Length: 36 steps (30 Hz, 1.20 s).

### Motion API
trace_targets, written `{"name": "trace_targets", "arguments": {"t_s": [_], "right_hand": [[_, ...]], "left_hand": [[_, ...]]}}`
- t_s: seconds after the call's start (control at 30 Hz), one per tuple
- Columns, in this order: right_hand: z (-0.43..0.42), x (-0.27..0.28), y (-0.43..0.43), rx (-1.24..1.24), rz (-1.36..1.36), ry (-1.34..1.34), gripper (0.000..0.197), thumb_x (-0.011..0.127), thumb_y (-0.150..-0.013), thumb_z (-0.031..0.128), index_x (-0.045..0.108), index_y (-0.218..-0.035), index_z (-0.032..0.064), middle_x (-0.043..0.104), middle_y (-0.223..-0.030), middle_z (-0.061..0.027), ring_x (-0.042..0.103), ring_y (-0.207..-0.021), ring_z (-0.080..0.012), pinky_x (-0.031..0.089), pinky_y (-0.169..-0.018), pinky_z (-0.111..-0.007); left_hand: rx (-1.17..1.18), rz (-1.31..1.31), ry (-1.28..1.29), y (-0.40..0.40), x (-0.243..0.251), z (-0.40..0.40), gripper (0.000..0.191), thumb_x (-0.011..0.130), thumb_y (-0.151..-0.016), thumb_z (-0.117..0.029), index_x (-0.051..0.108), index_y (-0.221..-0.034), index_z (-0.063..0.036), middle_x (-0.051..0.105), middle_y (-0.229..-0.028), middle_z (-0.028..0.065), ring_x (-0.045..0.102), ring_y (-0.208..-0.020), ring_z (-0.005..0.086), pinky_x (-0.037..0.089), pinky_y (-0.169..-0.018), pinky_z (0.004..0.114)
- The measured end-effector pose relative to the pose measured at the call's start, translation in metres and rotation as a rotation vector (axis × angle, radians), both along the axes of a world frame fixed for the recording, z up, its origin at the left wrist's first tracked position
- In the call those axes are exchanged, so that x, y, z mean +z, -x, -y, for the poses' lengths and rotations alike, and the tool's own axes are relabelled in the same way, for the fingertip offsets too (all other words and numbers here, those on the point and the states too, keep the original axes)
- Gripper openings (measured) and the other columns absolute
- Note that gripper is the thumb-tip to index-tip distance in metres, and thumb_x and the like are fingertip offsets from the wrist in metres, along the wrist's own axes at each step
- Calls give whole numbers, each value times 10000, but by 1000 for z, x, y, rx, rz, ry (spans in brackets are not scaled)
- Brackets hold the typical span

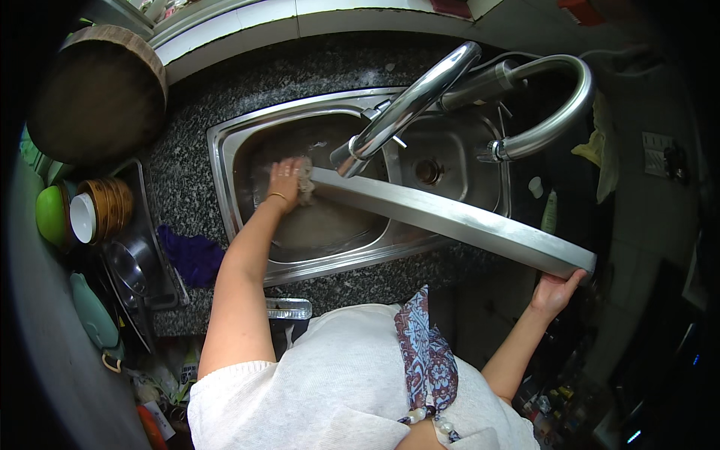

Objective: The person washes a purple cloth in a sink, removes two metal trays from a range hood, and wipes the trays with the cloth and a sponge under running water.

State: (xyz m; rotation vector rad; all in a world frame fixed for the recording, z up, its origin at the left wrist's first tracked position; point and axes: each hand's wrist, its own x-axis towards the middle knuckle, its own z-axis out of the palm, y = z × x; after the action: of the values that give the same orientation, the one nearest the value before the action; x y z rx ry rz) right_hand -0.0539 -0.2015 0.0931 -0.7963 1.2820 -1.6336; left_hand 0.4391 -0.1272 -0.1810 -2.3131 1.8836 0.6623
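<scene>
A long silvery metal panel (450, 211), seen nearly edge-on, slants across the double-bowl steel sink (216, 149). Its near right end rests in my right hand (554, 295), which grips the corner from below. At the far left end, my left hand (286, 183) presses a wet beige cloth (305, 181) against the panel, over the left bowl. Cloudy water (315, 228) lies in that bowl. The panel hides part of the right bowl, whose drain (428, 171) shows. Just above the panel hangs the spout of a chrome faucet (413, 101).
A second, curved faucet (579, 107) arches at the right. On the left are a round wooden chopping board (95, 101), stacked brown bowls (112, 208), a metal pot (128, 267) and a purple cloth (192, 256). A green tube (549, 214) stands behind the panel's right part.
</scene>
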Motion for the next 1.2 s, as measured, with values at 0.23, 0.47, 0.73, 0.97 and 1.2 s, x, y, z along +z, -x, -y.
{"name": "trace_targets", "arguments": {"t_s": [0.23, 0.47, 0.73, 0.97, 1.2], "right_hand": [[-4, 0, 8, -49, -22, 53, 526, 451, -890, 437, 412, -1258, 63, 469, -1252, -74, 442, -1139, -232, 352, -960, -398], [6, 9, 5, -180, -1, 20, 637, 397, -865, 540, 335, -1324, 104, 383, -1338, -57, 375, -1213, -238, 310, -1013, -419], [19, -7, -3, -344, 69, 27, 655, 331, -866, 572, 297, -1353, 135, 317, -1389, -41, 321, -1258, -242, 275, -1044, -432], [24, -13, 7, -249, 174, 126, 808, 306, -746, 739, 361, -1326, 179, 409, -1331, -43, 401, -1195, -276, 315, -1005, -478], [38, -35, 19, 501, 732, 529, 218, 512, -777, 104, 411, -583, 95, 387, -492, 2, 290, -475, -107, 259, -436, -223]], "left_hand": [[-263, -373, 273, 110, 31, 4, 824, 743, -557, -152, 342, -1270, -46, 415, -1200, 176, 353, -1194, 328, 183, -1064, 465], [-262, -593, 315, 101, 16, 9, 717, 703, -593, -179, 390, -1230, -81, 417, -1189, 187, 347, -1166, 366, 215, -1043, 448], [15, -516, -161, 36, -27, -29, 773, 616, -717, -220, 210, -1357, -72, 325, -1346, 239, 390, -1193, 392, 334, -1001, 391], [972, -910, 27, 9, -79, -29, 891, 509, -760, -590, 255, -1341, 37, 446, -1255, 259, 385, -1209, 383, 298, -1003, 388], [1352, -950, 33, 19, -105, -30, 564, 712, -635, -136, 507, -1133, 34, 572, -1052, 164, 595, -876, 260, 495, -706, 366]]}}
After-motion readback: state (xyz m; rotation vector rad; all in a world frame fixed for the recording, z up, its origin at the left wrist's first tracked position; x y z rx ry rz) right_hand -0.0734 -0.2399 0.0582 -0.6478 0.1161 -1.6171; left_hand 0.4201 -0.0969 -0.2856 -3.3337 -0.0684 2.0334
